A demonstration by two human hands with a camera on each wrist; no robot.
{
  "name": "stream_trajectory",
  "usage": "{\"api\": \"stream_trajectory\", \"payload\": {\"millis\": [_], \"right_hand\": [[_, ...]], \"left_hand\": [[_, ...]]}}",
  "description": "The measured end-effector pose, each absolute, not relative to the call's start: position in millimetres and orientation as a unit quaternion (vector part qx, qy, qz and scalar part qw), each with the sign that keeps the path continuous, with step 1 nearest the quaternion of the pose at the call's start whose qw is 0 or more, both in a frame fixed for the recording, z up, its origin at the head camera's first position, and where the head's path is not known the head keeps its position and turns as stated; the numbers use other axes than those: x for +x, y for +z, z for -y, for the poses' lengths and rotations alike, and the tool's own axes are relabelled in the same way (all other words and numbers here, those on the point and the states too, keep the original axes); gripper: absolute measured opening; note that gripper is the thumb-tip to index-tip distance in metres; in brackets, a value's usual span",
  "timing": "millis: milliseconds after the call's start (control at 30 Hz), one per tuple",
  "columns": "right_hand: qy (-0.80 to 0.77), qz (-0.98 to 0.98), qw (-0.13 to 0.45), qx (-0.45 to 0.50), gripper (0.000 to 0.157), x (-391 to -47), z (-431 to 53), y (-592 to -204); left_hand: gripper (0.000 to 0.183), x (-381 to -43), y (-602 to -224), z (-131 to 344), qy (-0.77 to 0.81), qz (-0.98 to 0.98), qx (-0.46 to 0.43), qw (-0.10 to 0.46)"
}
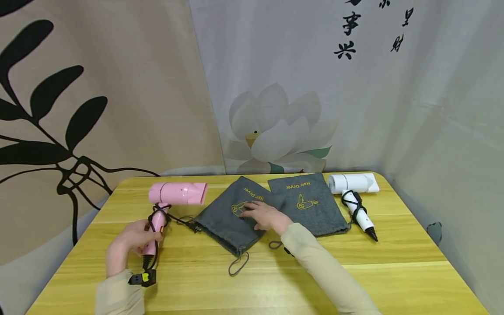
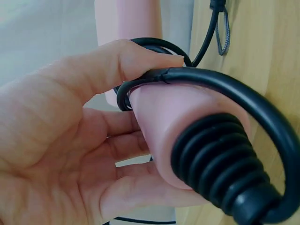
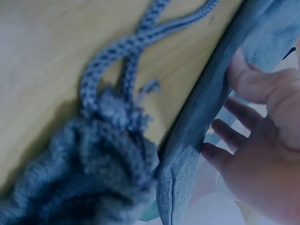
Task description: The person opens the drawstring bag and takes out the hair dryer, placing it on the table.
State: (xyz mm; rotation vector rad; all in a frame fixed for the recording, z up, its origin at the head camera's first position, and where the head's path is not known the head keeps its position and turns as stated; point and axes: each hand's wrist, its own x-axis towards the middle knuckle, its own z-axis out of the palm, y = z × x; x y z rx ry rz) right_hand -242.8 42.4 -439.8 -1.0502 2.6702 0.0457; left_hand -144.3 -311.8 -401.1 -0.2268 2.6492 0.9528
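Note:
My left hand [image 1: 131,239] grips the handle of a pink hair dryer [image 1: 179,193] on the left side of the table. In the left wrist view, the thumb lies against the black cord [image 2: 220,82] wrapped round the handle, with the fingers on the handle's other side. My right hand [image 1: 267,216] touches the front of a dark grey drawstring bag [image 1: 220,214] with yellow "Hair Dryer" print. Its fingers are spread and only loosely bent over the cloth. The right wrist view shows the fingertips against the bag's fabric [image 3: 187,145].
A second grey bag [image 1: 319,218] lies flat just right of the first, beneath the right forearm's far side. Beside it rests a white hair dryer [image 1: 354,183] with its cord wound round the handle. Drawstring loops [image 1: 238,264] trail on the wooden table [image 1: 204,280]. A printed curtain [image 1: 165,87] hangs behind.

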Motion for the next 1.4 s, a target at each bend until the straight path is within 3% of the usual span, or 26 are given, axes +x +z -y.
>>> {"api": "stream_trajectory", "payload": {"millis": [200,400,667,967,1400], "right_hand": [[0.051,-0.935,0.104,-0.335,0.059,-244.2,-40.5,-442.4],[0.032,-0.952,0.078,-0.296,0.041,-235.7,-35.6,-443.7],[-0.001,-0.951,0.115,-0.285,0.074,-228.4,-34.6,-444.2],[-0.054,-0.935,0.185,-0.299,0.071,-239.9,-45.7,-442.9],[-0.103,-0.907,0.226,-0.340,0.070,-255.5,-58.1,-445.2]], "left_hand": [[0.034,-147.4,-403.2,307.2,0.305,-0.937,-0.086,0.148],[0.030,-152.6,-409.2,302.7,0.283,-0.947,-0.085,0.128],[0.032,-160.1,-415.4,297.5,0.258,-0.955,-0.098,0.105],[0.036,-169.6,-415.9,293.0,0.193,-0.971,-0.107,0.095],[0.035,-175.5,-419.3,293.2,0.171,-0.973,-0.122,0.095]]}}
